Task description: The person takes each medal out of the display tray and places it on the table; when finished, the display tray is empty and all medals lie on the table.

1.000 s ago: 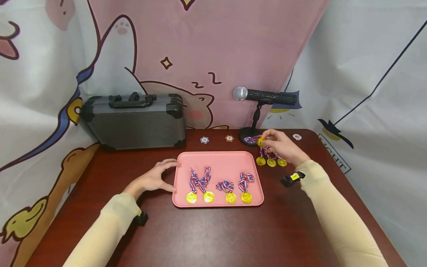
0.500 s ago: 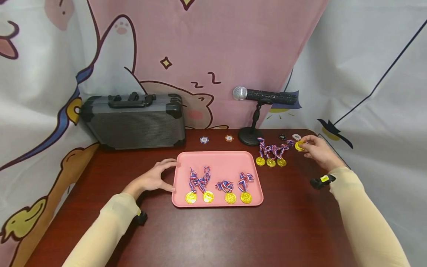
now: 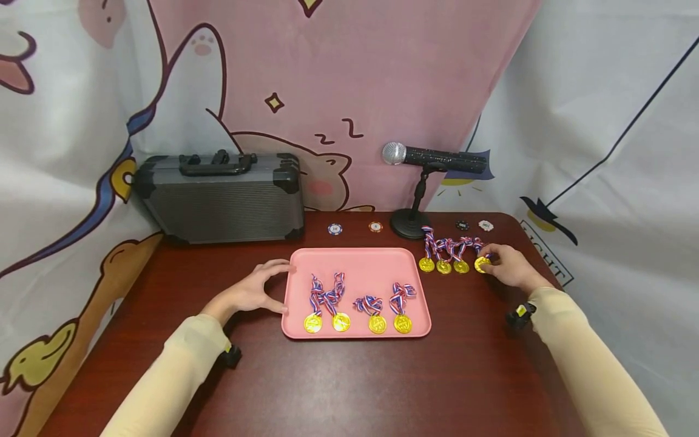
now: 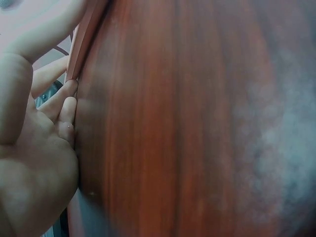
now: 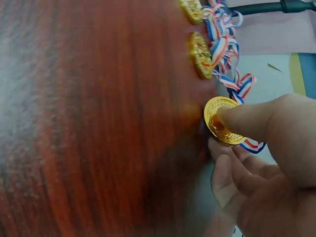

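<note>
Right now your right hand [image 3: 508, 266] pinches a gold medal [image 3: 482, 264] near the right edge of the table [image 3: 349, 388], thumb pressed on its face and the other fingers curled under its rim, as the right wrist view shows [image 5: 223, 120]. It sits at the right end of a row with three other medals [image 3: 443, 266], just beside the nearest of them, with its ribbon [image 5: 242, 85] trailing back toward the mic stand [image 3: 408, 229].

Judging by its look, the medal is light, thin and stiff, probably plastic with a smooth, shiny face, so it may slip if you squeeze only on the flat sides. Take it by the rim, thumb on top and a finger beneath, as you do now. The ribbon is soft and limp; it gives no support and can drag or snag on its neighbours' ribbons, which lie bunched close together. Lift the disc rather than the ribbon if you want control over where it lands.

Your left hand [image 3: 256, 291] rests against the left rim of the pink tray [image 3: 355, 261], fingers relaxed and spread along its edge, holding nothing; the left wrist view shows the fingertips [image 4: 66, 106] touching the rim. The tray lies at the table's middle and carries four more medals [image 3: 357, 321] along its near edge. It looks light and could slide under a push.
</note>
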Demonstrator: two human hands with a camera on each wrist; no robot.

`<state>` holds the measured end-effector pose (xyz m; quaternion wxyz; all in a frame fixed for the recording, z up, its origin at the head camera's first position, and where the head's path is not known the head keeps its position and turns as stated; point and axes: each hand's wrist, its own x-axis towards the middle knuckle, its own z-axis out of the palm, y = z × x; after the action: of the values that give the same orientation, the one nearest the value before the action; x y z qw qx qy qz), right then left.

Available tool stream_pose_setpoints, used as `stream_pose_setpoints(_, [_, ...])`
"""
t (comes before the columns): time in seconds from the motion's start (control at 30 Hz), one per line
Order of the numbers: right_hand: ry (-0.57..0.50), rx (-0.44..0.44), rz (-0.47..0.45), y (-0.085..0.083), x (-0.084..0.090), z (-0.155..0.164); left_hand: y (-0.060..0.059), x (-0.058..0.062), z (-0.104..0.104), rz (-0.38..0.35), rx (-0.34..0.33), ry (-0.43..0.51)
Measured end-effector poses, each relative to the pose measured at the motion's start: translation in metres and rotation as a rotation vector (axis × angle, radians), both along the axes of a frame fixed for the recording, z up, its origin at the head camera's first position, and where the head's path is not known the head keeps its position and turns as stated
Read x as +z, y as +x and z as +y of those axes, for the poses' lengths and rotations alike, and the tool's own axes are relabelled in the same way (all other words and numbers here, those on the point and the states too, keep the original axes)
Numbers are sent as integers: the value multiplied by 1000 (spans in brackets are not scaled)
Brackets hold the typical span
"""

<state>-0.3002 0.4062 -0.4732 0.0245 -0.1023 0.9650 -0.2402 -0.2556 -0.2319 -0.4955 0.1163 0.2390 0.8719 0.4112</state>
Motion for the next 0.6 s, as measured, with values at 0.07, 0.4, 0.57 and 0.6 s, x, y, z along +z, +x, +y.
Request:
stream_pose_setpoints(0.07, [36,26,32,0,-1,-2,0,0,0,-11,8,-7])
stream_pose_setpoints(0.4, [79,38,112,-1,-6,-6,0,-1,0,-4,2,-1])
stream_pose_setpoints(0.57, [85,46,136,-2,-6,-8,-1,-1,0,-6,7,-10])
stream_pose_setpoints(0.6, [91,50,137,-2,-6,-7,-1,-2,0,-8,7,-12])
